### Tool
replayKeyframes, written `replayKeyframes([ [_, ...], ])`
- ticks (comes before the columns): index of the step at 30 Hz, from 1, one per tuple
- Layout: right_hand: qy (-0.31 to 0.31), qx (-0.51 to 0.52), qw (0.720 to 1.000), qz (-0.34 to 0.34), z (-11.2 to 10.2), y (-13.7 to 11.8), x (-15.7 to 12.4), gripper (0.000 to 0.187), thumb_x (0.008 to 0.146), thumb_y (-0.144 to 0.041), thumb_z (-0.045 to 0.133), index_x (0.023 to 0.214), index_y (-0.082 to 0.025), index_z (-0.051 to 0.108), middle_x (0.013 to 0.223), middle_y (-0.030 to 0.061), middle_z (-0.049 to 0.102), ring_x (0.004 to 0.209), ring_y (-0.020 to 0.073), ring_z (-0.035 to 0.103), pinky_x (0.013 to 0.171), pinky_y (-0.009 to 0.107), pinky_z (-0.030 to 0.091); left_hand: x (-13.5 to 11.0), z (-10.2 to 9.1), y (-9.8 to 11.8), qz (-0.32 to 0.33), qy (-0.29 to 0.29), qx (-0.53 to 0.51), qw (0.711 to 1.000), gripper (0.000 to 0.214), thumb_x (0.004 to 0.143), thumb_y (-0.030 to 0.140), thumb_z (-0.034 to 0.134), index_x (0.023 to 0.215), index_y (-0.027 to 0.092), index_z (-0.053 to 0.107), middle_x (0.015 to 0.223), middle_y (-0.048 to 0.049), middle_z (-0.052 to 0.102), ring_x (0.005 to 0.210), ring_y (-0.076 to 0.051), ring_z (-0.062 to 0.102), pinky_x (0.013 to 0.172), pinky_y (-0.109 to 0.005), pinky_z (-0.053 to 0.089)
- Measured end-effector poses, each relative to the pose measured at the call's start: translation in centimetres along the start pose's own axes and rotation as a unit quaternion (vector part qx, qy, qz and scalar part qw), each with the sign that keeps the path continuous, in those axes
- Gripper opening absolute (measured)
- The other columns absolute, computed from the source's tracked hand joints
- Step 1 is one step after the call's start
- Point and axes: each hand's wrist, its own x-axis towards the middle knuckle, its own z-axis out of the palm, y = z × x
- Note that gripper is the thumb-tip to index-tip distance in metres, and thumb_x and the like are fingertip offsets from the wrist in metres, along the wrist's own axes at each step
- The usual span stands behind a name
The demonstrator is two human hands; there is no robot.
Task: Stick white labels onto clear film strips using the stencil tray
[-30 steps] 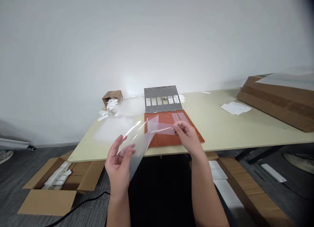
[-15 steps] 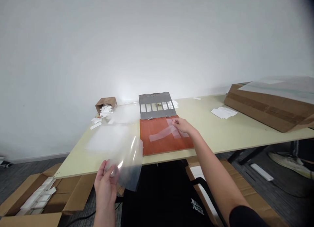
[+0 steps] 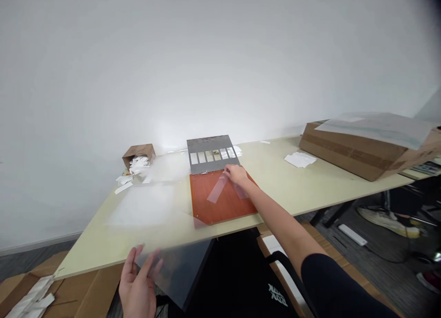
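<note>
My left hand (image 3: pixel 138 286) holds a large clear plastic sheet (image 3: pixel 175 267) low at the table's near edge, fingers spread along its corner. My right hand (image 3: pixel 236 175) reaches out over an orange-brown board (image 3: pixel 210 210) on the table and pinches one end of a narrow clear strip (image 3: pixel 217 189) that lies slanted on the board. Hinged behind the board stands a grey metal plate (image 3: pixel 212 153) with a row of rectangular slots.
A frosted sheet (image 3: pixel 144 208) lies on the cream table (image 3: pixel 310 185) left of the board. A small tipped brown box (image 3: pixel 138 153) spills white slips. White papers (image 3: pixel 299 159) and a long cardboard box (image 3: pixel 361 153) sit at the right. Open cartons stand on the floor.
My right hand pulled the strip off the large sheet and carried it forward onto the orange board. My left hand dropped down and left with the large sheet. The view shifted left.
</note>
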Motion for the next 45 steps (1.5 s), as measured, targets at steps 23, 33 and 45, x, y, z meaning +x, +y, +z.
replayKeyframes([
  [23,-0.126,-0.007,0.986,-0.110,0.0,-0.9,-5.5,0.043,0.097,-0.035,0.043,0.136,-0.020,0.051,0.144,0.0152,0.049,0.133,0.0301,0.043,0.111,0.059,0.022,-1.1,0.6,0.4,-0.025,-0.034,0.018,0.999,0.048,0.071,0.014,0.073,0.116,0.024,0.064,0.143,-0.0054,0.051,0.080,-0.018,0.072,0.061,-0.026,0.062],
  [33,-0.094,-0.021,0.989,-0.112,0.4,0.5,-5.6,0.043,0.096,-0.017,0.034,0.131,-0.024,0.057,0.146,0.0108,0.048,0.137,0.0280,0.037,0.109,0.063,0.021,-1.2,0.8,0.6,-0.036,-0.033,0.015,0.999,0.043,0.072,0.015,0.071,0.114,0.023,0.065,0.142,-0.0048,0.054,0.078,-0.020,0.072,0.058,-0.027,0.061],
  [45,-0.068,-0.034,0.995,-0.064,0.9,0.9,-5.2,0.041,0.098,-0.027,0.034,0.130,-0.024,0.060,0.149,0.0114,0.042,0.138,0.0332,0.029,0.104,0.064,0.026,-1.6,0.8,1.1,-0.044,-0.028,0.019,0.998,0.047,0.072,0.015,0.069,0.118,0.022,0.064,0.143,-0.0060,0.053,0.078,-0.020,0.072,0.057,-0.026,0.060],
])
